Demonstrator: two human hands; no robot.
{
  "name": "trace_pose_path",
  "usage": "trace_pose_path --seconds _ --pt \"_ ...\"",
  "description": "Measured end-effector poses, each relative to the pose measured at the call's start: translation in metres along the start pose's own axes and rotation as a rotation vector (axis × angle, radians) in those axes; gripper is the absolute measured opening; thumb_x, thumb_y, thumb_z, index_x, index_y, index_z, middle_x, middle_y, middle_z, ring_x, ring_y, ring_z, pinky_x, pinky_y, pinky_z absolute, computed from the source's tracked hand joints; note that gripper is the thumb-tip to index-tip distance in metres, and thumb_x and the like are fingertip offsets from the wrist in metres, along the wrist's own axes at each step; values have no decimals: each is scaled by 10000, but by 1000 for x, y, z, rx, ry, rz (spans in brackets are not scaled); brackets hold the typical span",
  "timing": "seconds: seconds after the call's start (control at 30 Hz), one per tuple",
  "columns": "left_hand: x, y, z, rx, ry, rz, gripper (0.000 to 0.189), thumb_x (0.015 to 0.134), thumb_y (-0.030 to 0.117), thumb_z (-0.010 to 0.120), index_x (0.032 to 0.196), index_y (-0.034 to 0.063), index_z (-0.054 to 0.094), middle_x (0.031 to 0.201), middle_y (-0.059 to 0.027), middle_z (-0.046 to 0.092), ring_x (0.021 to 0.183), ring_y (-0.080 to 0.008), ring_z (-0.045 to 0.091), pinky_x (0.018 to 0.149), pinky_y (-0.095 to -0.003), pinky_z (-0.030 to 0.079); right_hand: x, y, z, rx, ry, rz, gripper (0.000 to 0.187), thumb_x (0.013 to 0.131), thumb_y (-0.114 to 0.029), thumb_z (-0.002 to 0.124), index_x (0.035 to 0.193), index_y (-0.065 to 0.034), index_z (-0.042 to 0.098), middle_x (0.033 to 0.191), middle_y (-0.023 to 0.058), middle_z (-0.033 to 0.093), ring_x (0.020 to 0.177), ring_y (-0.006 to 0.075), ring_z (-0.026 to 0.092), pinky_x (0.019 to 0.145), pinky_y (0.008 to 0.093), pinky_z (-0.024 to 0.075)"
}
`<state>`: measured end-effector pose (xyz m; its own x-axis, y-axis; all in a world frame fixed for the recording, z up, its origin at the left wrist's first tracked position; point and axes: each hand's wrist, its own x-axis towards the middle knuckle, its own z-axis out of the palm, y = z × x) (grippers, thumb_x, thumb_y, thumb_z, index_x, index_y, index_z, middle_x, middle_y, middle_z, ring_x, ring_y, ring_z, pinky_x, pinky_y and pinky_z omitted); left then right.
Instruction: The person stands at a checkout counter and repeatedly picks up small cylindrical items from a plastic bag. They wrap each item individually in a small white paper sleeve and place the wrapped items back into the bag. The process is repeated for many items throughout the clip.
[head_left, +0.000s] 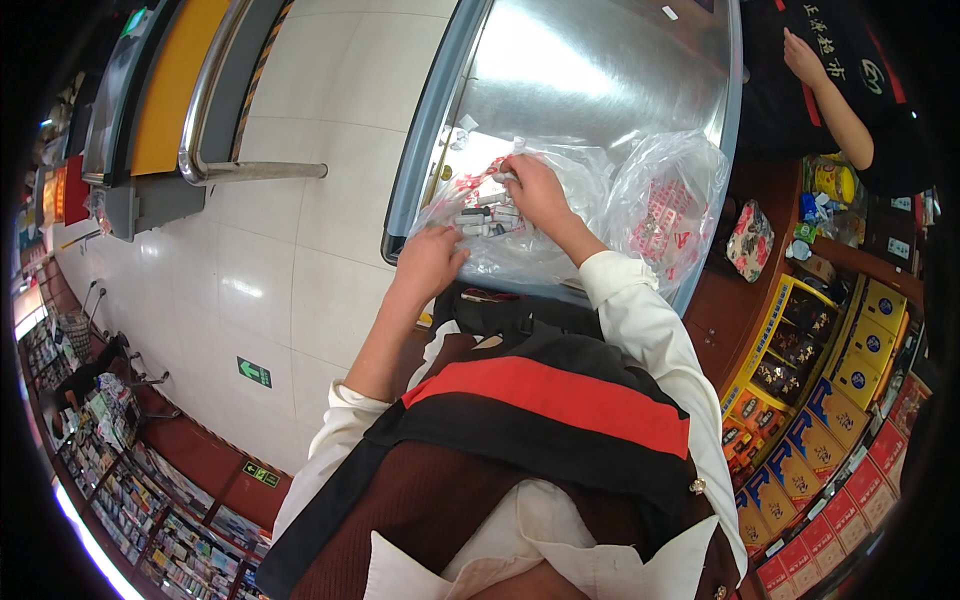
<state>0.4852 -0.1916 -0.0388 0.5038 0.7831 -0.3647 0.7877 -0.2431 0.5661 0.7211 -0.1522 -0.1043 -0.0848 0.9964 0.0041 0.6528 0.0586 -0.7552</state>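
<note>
A clear plastic bag with red print (540, 251) lies spread on the near end of a stainless steel counter (600, 82). In its mouth are several small grey, white and black cylindrical pieces (484, 223). My left hand (431, 259) rests at the bag's left edge, its fingers beside the pieces; whether it pinches the film is unclear. Above the pieces, my right hand (532, 187) has thumb and fingertips closed on a small whitish piece (508, 177). A second clear bag with red print (664, 214) lies to the right, apart from both hands.
Crumpled paper scraps (465, 127) lie near the counter's left rim. A co-worker's arm (840, 105) is beyond the right edge. Shelves of boxed goods (802, 450) stand at the right. A metal rail (255, 172) projects over the tiled floor at the left.
</note>
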Motion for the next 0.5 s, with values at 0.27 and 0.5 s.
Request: trace_pose_path --seconds 0.27,0.5 --pt "5 1 -1 33 -32 -12 279 872 251 636 1070 60 682 1058 -146 659 1047 -344 596 917 -428 473 -10 -10 6 -469 -103 -194 94 745 -149 703 838 -138 697 1095 5 598 1094 242 533 952 461 392" --pt "1 -2 -2 57 -47 40 235 874 223 638 1028 59 703 1050 -138 668 1036 -338 602 911 -425 477 -9 -6 17 -430 -22 -145 79 776 -178 694 845 -141 678 1006 20 602 1053 256 544 928 453 406"
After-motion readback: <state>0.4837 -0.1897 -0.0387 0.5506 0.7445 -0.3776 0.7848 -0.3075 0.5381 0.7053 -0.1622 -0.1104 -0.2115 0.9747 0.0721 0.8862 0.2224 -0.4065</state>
